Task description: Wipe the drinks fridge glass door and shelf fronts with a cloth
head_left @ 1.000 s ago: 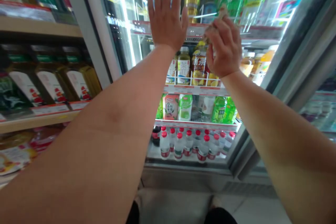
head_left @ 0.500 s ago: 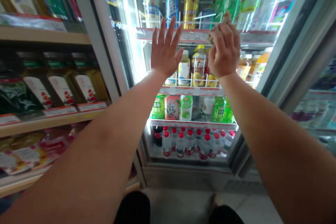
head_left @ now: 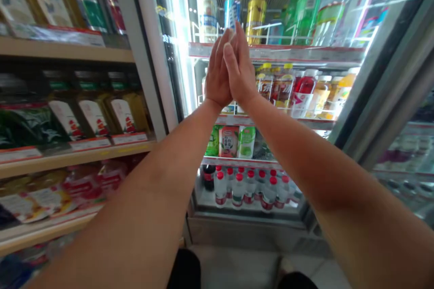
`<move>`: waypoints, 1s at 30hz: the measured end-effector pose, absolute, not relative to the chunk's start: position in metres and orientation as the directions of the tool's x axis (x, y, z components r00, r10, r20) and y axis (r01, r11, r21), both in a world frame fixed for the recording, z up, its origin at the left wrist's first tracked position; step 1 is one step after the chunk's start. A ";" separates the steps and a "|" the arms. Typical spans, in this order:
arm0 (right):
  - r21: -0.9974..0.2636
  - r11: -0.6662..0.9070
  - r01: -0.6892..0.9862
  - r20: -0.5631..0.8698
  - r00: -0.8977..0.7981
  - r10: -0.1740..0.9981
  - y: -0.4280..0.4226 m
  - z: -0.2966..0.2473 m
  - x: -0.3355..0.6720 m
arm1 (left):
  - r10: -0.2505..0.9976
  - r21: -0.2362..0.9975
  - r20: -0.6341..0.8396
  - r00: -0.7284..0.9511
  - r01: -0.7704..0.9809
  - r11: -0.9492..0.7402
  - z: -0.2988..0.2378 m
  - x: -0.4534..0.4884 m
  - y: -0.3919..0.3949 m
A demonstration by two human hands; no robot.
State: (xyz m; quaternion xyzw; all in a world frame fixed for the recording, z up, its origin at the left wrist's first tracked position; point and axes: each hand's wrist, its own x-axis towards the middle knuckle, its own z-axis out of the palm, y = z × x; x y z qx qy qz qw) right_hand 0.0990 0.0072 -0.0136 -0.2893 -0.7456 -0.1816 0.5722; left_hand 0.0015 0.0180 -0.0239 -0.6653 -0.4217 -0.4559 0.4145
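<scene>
My left hand [head_left: 217,74] and my right hand [head_left: 243,72] meet in front of a lit drinks fridge, fingers stretched upward. The right palm and thumb lie against the left hand. No cloth shows now; whatever is between the palms is hidden. Behind the fingertips stand a blue can [head_left: 232,9] and a gold can [head_left: 256,16] on the upper shelf. To the right of my hands, bottles of brown tea [head_left: 283,88] and a red drink bottle [head_left: 303,92] fill the middle shelf. I cannot tell whether a glass pane lies between my hands and the drinks.
Below are drink cartons [head_left: 228,141] and several red-capped water bottles [head_left: 239,189]. The fridge frame [head_left: 379,81] runs along the right. At left, a wooden shelf [head_left: 74,159] carries bottles with white labels [head_left: 124,113]. My feet stand on a tiled floor [head_left: 237,264].
My right hand, earlier gripping a crumpled pale cloth, has moved left against my left hand. The cloth has gone out of sight. The view has shifted slightly.
</scene>
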 end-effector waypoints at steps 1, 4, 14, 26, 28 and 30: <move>-0.077 0.791 0.607 0.958 -0.175 0.227 0.006 -0.010 0.095 | 0.185 -0.144 0.963 0.198 0.952 -0.271 -0.023 0.002 0.020; -0.035 0.795 0.605 0.955 -0.215 0.206 0.011 -0.003 0.111 | 0.141 -0.156 0.972 0.190 0.963 -0.218 -0.025 0.001 0.022; 0.151 0.567 0.810 0.949 -0.279 0.146 0.058 -0.034 0.241 | 0.095 -0.251 0.956 0.277 0.943 -0.217 -0.027 -0.002 0.025; 0.130 0.575 0.808 0.952 -0.263 0.154 0.054 -0.035 0.236 | 0.002 -0.264 0.963 0.271 0.940 -0.217 0.011 -0.062 0.021; 0.124 0.581 0.804 0.958 -0.251 0.143 0.056 -0.035 0.236 | -0.007 -0.211 0.977 0.213 0.961 -0.179 0.008 -0.059 0.023; 0.112 0.599 0.793 0.960 -0.242 0.142 0.059 -0.036 0.235 | 0.036 -0.276 0.957 0.286 0.946 -0.170 -0.004 -0.050 0.022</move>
